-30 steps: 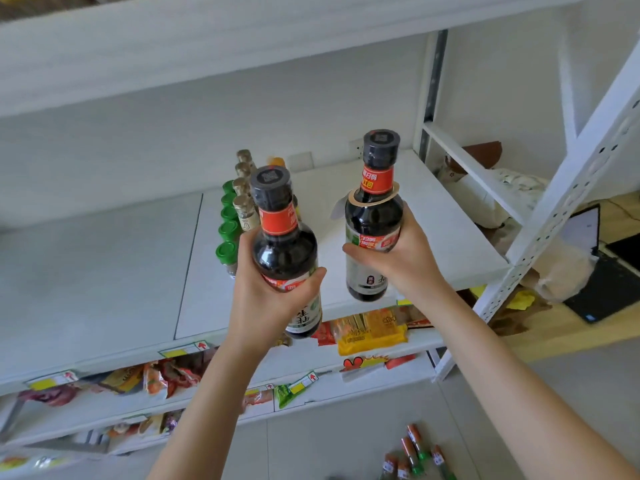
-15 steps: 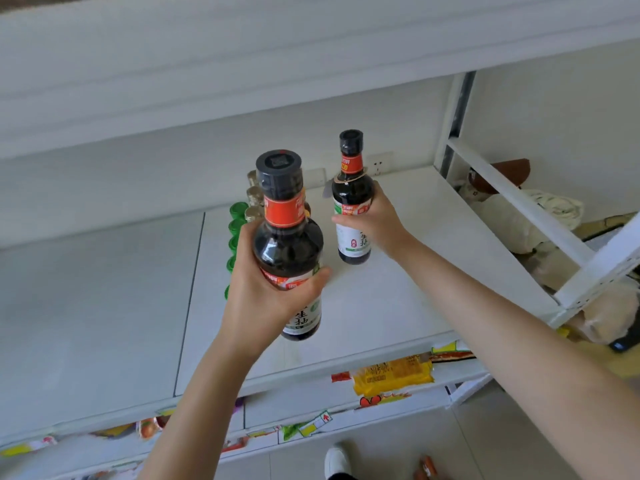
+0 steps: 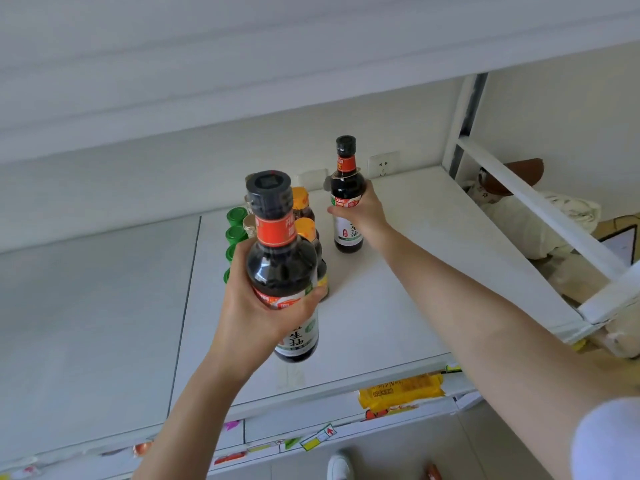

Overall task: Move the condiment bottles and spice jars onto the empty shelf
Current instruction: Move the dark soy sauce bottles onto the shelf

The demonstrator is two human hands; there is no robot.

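Spanning most of the view, the white shelf (image 3: pixel 433 271) is now reached into more deeply than a second ago, when both bottles were held near its front edge. The right soy sauce bottle (image 3: pixel 347 192) has been carried toward the back wall and is held upright just right of the orange-capped bottles (image 3: pixel 300 200). Its base appears to be on the shelf board or just off it; which of the two cannot be told. It is gripped round the shoulder by the right hand (image 3: pixel 363 213), whose fingers are curled about the glass. The left soy sauce bottle (image 3: pixel 281 268) is kept lifted above the front part of the shelf, in front of the cluster. It is clasped round its belly by the left hand (image 3: pixel 254 317), with fingers and thumb wrapped on the label. Behind it, a row of green-capped spice jars (image 3: pixel 236 233) is stood at the left of the cluster. By this shift one bottle is judged almost placed, with only release left for it, and the second bottle is yet to be set down beside it.
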